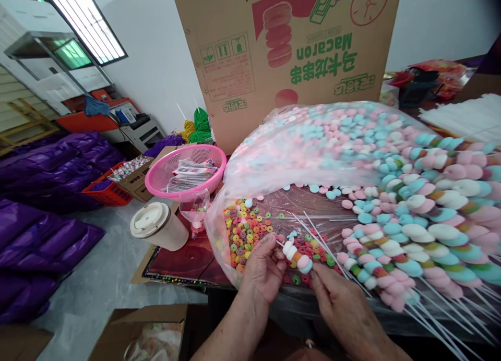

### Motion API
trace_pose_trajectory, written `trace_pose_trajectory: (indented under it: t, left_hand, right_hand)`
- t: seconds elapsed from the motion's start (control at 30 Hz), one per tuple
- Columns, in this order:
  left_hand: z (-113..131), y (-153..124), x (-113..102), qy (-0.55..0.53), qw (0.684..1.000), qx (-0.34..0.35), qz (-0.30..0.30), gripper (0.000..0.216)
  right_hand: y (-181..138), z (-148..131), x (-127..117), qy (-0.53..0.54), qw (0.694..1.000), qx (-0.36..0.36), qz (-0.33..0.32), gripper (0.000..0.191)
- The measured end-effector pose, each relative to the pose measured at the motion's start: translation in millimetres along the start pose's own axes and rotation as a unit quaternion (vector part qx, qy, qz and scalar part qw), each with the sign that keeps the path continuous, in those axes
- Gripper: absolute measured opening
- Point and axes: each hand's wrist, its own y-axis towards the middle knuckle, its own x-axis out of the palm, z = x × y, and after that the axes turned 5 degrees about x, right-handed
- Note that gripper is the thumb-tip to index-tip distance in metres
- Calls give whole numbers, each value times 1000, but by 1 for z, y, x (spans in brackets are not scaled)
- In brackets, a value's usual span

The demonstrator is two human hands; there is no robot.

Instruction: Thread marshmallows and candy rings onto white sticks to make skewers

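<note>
Between my hands is a candy skewer (297, 257), a white stick threaded with white, pink and blue marshmallow pieces and an orange ring. My left hand (263, 267) is closed at its bare upper end, thumb and fingertips pinching there; any small piece between them is hidden. At the skewer's lower end, my right hand (342, 298) grips with thumb and fingers, covering the stick. Red and green gummy rings (309, 244) lie just behind the skewer. Loose white sticks (321, 239) slant past my right hand. Finished-looking marshmallow skewers (422, 230) are heaped to the right.
A clear plastic bag (250, 168) spills pink, blue and white marshmallows (344, 123) across the table. Multicoloured rings (245, 228) lie at left. Beyond are a lidded cup (158, 226), a pink basket (154, 186) of packets and a large carton (235, 53). An open box (146, 315) stands below.
</note>
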Motion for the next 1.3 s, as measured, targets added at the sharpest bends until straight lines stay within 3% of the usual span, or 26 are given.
trace_pose_trajectory:
  t: [0.17,0.37,0.7,0.8,0.97,1.13,1.23,1.3]
  left_hand:
    - [-9,-5,6,-17,1000,17,-11,20]
    - [-2,-3,9,11,1000,9,-10,22]
    - [18,8,-2,156,977,133,-61,27]
    - [21,6,-3,253,947,170,-103,21]
    - [19,11,-16,433,848,267,-151,23]
    - [5,8,-16,460,837,281,-95,27]
    - [-6,-4,-11,521,780,337,-75,27]
    - [-9,-12,-9,571,734,355,-96,29]
  right_hand:
    - [1,-1,6,-19,999,-24,43,30]
    - [-2,-1,8,-2,999,-34,41,29]
    - [-2,3,-3,4,1000,-29,10,28]
    - [-3,4,-2,-8,1000,-21,-2,28]
    - [-2,5,-3,-29,999,-18,-15,27]
    - [-4,3,-3,-58,998,-23,-2,26]
    - [-7,-1,-1,-85,996,-13,-11,26]
    - [-7,-2,0,-108,994,-6,-14,27]
